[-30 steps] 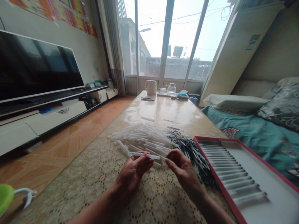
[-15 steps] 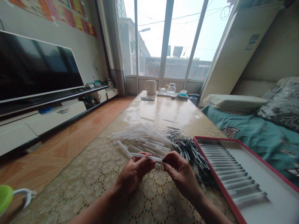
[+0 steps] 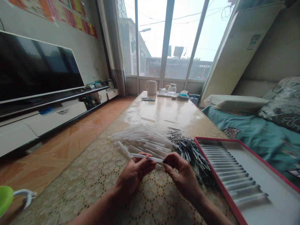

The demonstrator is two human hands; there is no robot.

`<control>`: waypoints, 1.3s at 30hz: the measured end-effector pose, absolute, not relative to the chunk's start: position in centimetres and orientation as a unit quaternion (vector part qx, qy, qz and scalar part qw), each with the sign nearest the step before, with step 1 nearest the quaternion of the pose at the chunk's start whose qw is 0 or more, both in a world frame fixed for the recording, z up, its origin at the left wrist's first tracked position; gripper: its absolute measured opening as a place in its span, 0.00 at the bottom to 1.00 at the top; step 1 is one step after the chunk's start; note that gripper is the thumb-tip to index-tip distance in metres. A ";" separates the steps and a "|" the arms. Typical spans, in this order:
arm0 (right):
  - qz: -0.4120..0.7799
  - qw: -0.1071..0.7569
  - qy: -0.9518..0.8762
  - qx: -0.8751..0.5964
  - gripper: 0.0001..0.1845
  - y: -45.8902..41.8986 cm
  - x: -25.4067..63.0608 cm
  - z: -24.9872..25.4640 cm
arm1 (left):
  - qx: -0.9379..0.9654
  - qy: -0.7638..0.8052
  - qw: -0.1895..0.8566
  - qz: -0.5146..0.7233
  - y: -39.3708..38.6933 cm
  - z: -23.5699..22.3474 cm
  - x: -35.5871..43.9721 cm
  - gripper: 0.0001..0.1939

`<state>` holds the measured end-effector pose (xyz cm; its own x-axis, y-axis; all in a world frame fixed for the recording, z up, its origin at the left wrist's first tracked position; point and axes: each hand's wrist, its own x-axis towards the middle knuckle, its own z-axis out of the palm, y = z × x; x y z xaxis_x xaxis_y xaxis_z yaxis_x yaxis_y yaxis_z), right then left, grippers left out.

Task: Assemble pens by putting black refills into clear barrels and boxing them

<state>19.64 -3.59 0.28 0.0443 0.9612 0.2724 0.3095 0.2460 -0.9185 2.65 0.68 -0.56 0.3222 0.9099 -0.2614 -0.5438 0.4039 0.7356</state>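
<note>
A translucent white pen barrel [image 3: 153, 159] lies across the fingers of my left hand [image 3: 134, 172], gripped between thumb and fingers. At the barrel's right end, my right hand [image 3: 182, 175] pinches a small dark end piece [image 3: 163, 161]; how far it sits inside the barrel I cannot tell. Just beyond my hands is a loose pile of white pen barrels [image 3: 142, 135]. Thin black pen refills [image 3: 191, 151] are heaped to the right of that pile, close to my right hand.
A red-rimmed box [image 3: 219, 191] on the right holds a row of pens [image 3: 231, 170] with dark ends. The patterned table [image 3: 103, 187] runs toward the window. On its far end stand a beige kettle [image 3: 152, 87], a glass pot [image 3: 172, 89] and a tissue pack [image 3: 182, 96].
</note>
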 end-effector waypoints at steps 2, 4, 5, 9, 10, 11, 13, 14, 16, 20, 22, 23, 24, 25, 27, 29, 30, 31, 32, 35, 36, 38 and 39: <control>0.325 0.501 -0.611 -0.520 0.06 -3.6 19.7 0.3 | 0.277 0.339 0.767 0.469 0.7 -0.6 2.7 0.05; 0.325 0.499 -0.612 -0.521 0.06 -3.7 19.7 0.3 | 0.284 0.337 0.767 0.466 0.7 -0.7 2.6 0.06; 0.327 0.498 -0.612 -0.520 0.06 -3.7 19.7 0.3 | 0.286 0.336 0.767 0.465 0.7 -0.7 2.6 0.06; 0.353 0.502 -0.604 -0.509 0.06 -3.8 19.5 0.3 | 0.288 0.328 0.771 0.463 0.7 -0.7 2.6 0.07; 0.361 0.504 -0.599 -0.507 0.07 -3.8 19.5 0.3 | 0.288 0.327 0.772 0.463 0.7 -0.6 2.6 0.08; 0.367 0.505 -0.593 -0.508 0.08 -3.8 19.5 0.3 | 0.288 0.325 0.773 0.463 0.7 -0.6 2.6 0.08; 0.372 0.504 -0.586 -0.515 0.09 -3.7 19.5 0.1 | 0.291 0.323 0.772 0.464 0.7 -0.6 2.6 0.08; 0.369 0.500 -0.586 -0.520 0.11 -3.6 19.5 0.0 | 0.294 0.321 0.772 0.463 0.7 -0.6 2.6 0.08; 0.366 0.485 -0.592 -0.529 0.14 -3.5 19.6 -0.4 | 0.305 0.314 0.775 0.456 0.7 -0.7 2.5 0.08; 0.372 0.457 -0.606 -0.534 0.24 -3.3 19.7 -1.2 | 0.314 0.299 0.789 0.435 0.9 -0.7 2.5 0.09; 0.353 0.452 -0.616 -0.539 0.24 -3.4 19.7 -1.2 | 0.309 0.303 0.786 0.441 1.0 -0.7 2.5 0.09; 0.341 0.449 -0.624 -0.542 0.22 -3.4 19.7 -1.0 | 0.307 0.307 0.783 0.445 1.0 -0.7 2.5 0.09; 0.331 0.445 -0.631 -0.542 0.19 -3.5 19.7 -0.9 | 0.306 0.310 0.780 0.450 1.0 -0.7 2.5 0.09; 0.326 0.442 -0.636 -0.542 0.16 -3.5 19.6 -0.7 | 0.306 0.312 0.777 0.453 1.0 -0.7 2.5 0.09; 0.326 0.439 -0.641 -0.538 0.12 -3.6 19.6 -0.5 | 0.305 0.310 0.777 0.455 0.9 -0.7 2.5 0.08; 0.331 0.434 -0.642 -0.538 0.13 -3.6 19.6 -0.5 | 0.306 0.304 0.781 0.452 0.8 -0.8 2.5 0.08; 0.336 0.429 -0.641 -0.540 0.15 -3.6 19.6 -0.7 | 0.308 0.300 0.784 0.447 0.8 -0.8 2.5 0.09; 0.342 0.423 -0.639 -0.543 0.18 -3.6 19.6 -0.8 | 0.311 0.298 0.787 0.442 0.8 -0.9 2.5 0.09; 0.347 0.419 -0.637 -0.546 0.21 -3.6 19.6 -1.0 | 0.313 0.297 0.788 0.439 0.8 -0.9 2.5 0.09; 0.346 0.415 -0.637 -0.549 0.21 -3.7 19.6 -1.1 | 0.317 0.299 0.787 0.438 0.9 -0.9 2.5 0.08; 0.338 0.415 -0.641 -0.549 0.19 -3.7 19.6 -1.1 | 0.316 0.301 0.784 0.441 0.9 -0.9 2.5 0.08; 0.323 0.413 -0.651 -0.549 0.13 -3.8 19.6 -0.9 | 0.316 0.304 0.780 0.446 0.9 -0.9 2.5 0.08; 0.319 0.411 -0.655 -0.548 0.12 -3.8 19.6 -0.8 | 0.316 0.305 0.779 0.447 0.9 -0.9 2.5 0.08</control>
